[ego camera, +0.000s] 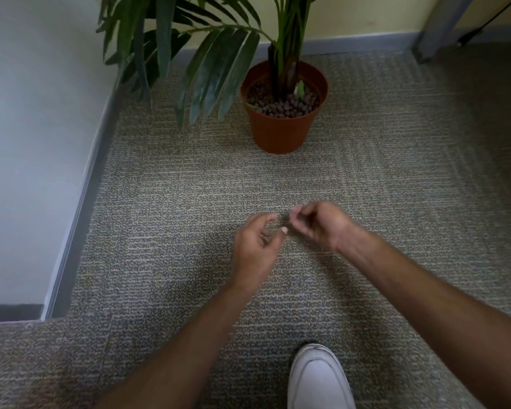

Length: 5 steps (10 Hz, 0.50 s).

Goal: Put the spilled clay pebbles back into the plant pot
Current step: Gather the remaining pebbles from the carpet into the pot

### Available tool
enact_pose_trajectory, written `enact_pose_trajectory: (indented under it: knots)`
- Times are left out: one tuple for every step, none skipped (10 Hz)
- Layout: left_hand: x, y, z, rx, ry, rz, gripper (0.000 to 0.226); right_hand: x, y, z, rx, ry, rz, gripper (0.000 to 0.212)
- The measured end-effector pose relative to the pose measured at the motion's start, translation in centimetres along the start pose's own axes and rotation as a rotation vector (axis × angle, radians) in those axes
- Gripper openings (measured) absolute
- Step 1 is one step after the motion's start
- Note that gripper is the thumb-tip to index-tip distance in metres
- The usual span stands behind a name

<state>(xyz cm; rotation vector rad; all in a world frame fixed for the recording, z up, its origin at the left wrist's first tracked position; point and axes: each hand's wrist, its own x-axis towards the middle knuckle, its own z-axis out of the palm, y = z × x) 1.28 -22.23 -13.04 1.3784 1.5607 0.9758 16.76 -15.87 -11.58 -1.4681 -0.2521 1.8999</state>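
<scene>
A terracotta plant pot (281, 134) stands on the carpet at the back, with a palm growing in it. Brown clay pebbles (286, 106) fill it up to the rim. My left hand (255, 249) hovers low over the carpet in the middle, palm up and cupped, and a small dark pebble (265, 231) seems to lie in it. My right hand (319, 224) is just to its right, fingertips pinched together close to the left thumb. Whatever sits between those fingertips is hidden. I cannot make out loose pebbles on the speckled carpet.
A white wall with a grey skirting board (80, 208) runs along the left. Palm fronds (207, 72) hang over the floor left of the pot. My white shoe (317, 379) is at the bottom edge. A grey post (443, 25) stands at the back right.
</scene>
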Motion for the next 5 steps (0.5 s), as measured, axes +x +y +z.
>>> enact_pose_trajectory:
  knots:
    - [1.5,-0.4,-1.2,0.102,0.026,-0.012,0.027,0.4,-4.3,1.9,0.125,0.033,-0.135,0.02]
    - [3.8,-0.7,-3.0,0.234,0.026,0.043,0.031,0.4,-10.8,6.0,0.043,0.085,-0.349,0.024]
    - [5.1,-0.5,-4.0,0.28,-0.005,0.054,0.037,0.0,-14.0,8.6,-0.026,0.147,-0.452,0.028]
    - [6.2,-0.6,-4.8,0.35,-0.037,0.065,0.042,0.0,-17.4,10.9,0.055,0.143,-0.53,0.031]
    - [6.7,-1.1,-5.0,0.389,-0.031,0.063,0.046,0.3,-17.9,11.0,0.055,0.168,-0.571,0.026]
